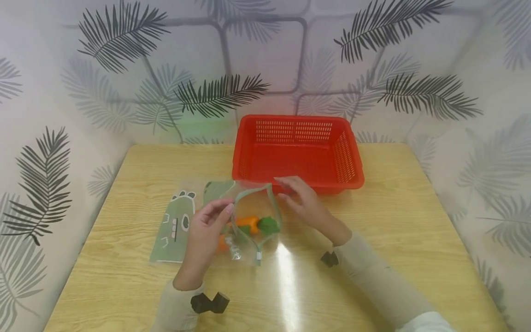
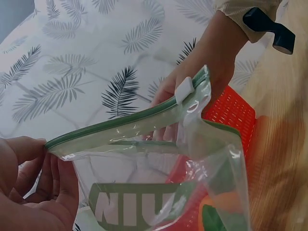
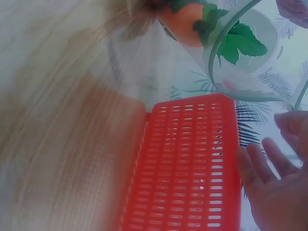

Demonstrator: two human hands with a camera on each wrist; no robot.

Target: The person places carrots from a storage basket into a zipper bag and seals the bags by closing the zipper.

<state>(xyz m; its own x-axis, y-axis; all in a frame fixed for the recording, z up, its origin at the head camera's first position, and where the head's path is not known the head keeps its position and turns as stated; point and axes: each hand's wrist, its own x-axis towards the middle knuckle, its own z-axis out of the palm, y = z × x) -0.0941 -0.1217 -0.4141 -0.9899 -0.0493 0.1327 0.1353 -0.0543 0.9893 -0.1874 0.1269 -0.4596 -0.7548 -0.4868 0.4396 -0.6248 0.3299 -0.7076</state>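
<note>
A clear zip bag with a green zip edge gapes over the table, its white slider near one end. Inside lie orange vegetable-like items with green leaves. My left hand pinches the bag's zip edge between thumb and fingers. Beside the far side of the mouth, my right hand has its fingers loosely extended; the right wrist view shows its fingertips close to the rim, holding nothing. A green cartoon print with an eye and teeth shows flat on the left.
A red slotted basket stands at the back of the wooden table, just behind the right hand. Leaf-patterned walls rise behind and at both sides. Glare streaks the table in front of the bag.
</note>
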